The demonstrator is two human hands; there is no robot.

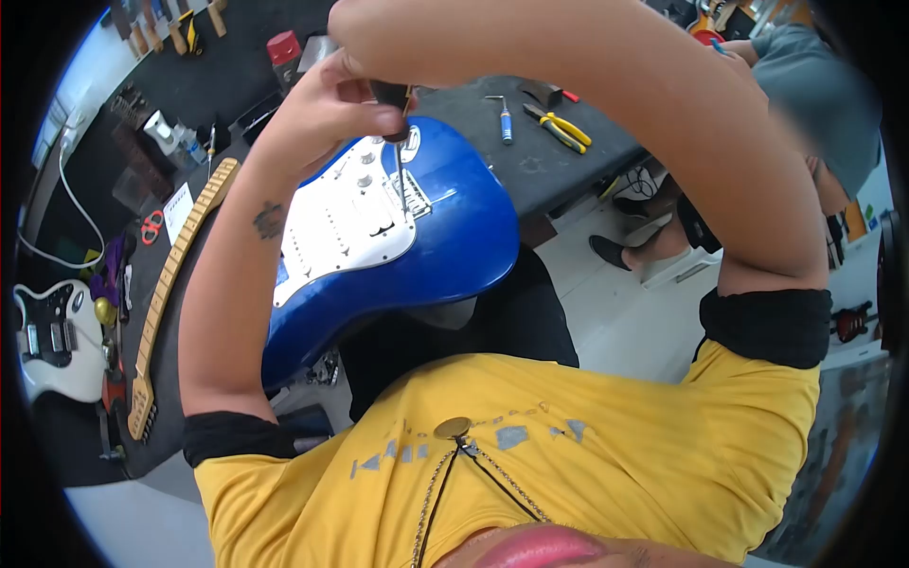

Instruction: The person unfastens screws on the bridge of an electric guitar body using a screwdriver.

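My left hand (pixel 327 118) is closed around a screwdriver (pixel 400 166) with a dark handle. Its thin metal shaft points down to the bridge area, by the edge of the white pickguard (pixel 322 227). Beneath lies a blue electric guitar body (pixel 464 227), partly over my lap, with metal knobs and a bridge on its face. Above the screwdriver handle, my right hand (pixel 355 33) shows only in part at the top edge; its fingers are hidden. A loose maple guitar neck (pixel 175 265) lies left of my left forearm.
Yellow-handled pliers (pixel 559 128) and a blue-handled tool (pixel 507 123) lie on the dark bench beyond the body. Red scissors (pixel 151 227), a white guitar body (pixel 62 336) and a cable (pixel 71 204) are at left. Another person (pixel 819 104) sits at right.
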